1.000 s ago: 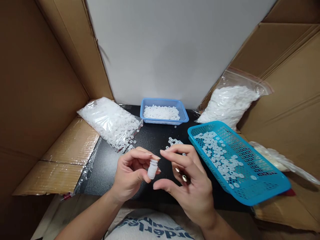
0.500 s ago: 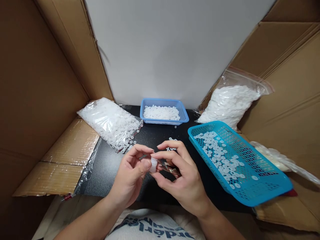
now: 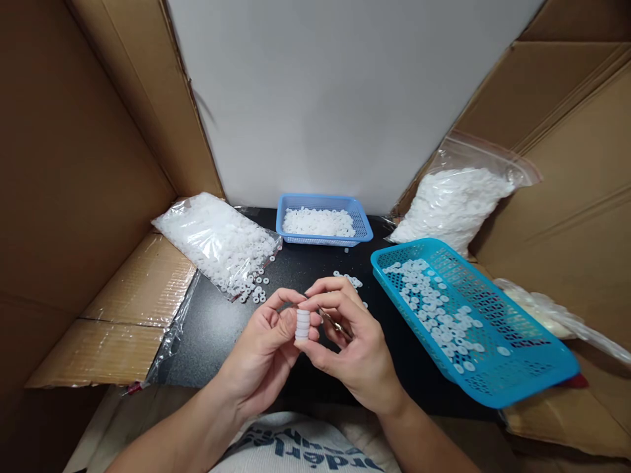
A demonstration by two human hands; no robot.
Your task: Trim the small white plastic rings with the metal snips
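Note:
Between my hands is a short upright stack of white plastic washers (image 3: 302,324). My left hand (image 3: 261,345) is closed on it, with the thumb against its left side. My right hand (image 3: 359,345) pinches the same stack end to end, a fingertip at the top and the thumb at the bottom. A slim shiny metal tool (image 3: 337,324) is tucked in my right hand's curled fingers; its kind is partly hidden. Just beyond my hands, several loose white washers (image 3: 352,280) lie on the black table (image 3: 211,341).
A blue basket (image 3: 325,242) of small white pieces stands at the back. On the right, a turquoise basket (image 3: 527,374) holds scattered washers. Clear bags of white pieces lie left (image 3: 211,236) and back right (image 3: 453,197). Cardboard walls (image 3: 89,131) flank the table.
The stack now stands more upright and shows more plainly between my fingers. The metal tool has tilted in my right hand. More of the loose washers show beyond my hands.

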